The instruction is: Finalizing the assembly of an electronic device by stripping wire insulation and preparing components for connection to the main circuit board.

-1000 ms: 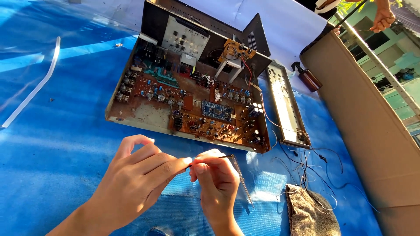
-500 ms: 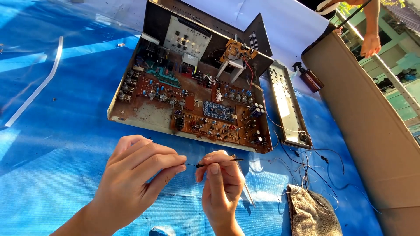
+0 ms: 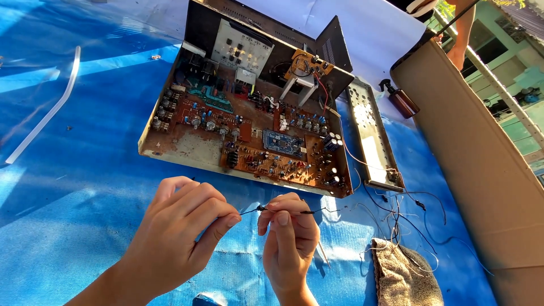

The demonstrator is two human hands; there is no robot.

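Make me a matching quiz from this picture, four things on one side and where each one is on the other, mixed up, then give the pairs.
Things:
1. thin wire
2. circuit board
3. brown bottle
4. cloth

Places:
A. on the tarp at the lower right
B. pinched between both hands
C. beside the cardboard box, upper right
D. open on the tarp, above the hands

Pairs: 1-B, 2-D, 3-C, 4-A

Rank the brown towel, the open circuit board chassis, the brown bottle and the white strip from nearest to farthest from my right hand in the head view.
From the right hand:
1. Brown towel, just to its right.
2. Open circuit board chassis, straight ahead.
3. Brown bottle, far ahead on the right.
4. White strip, far left.
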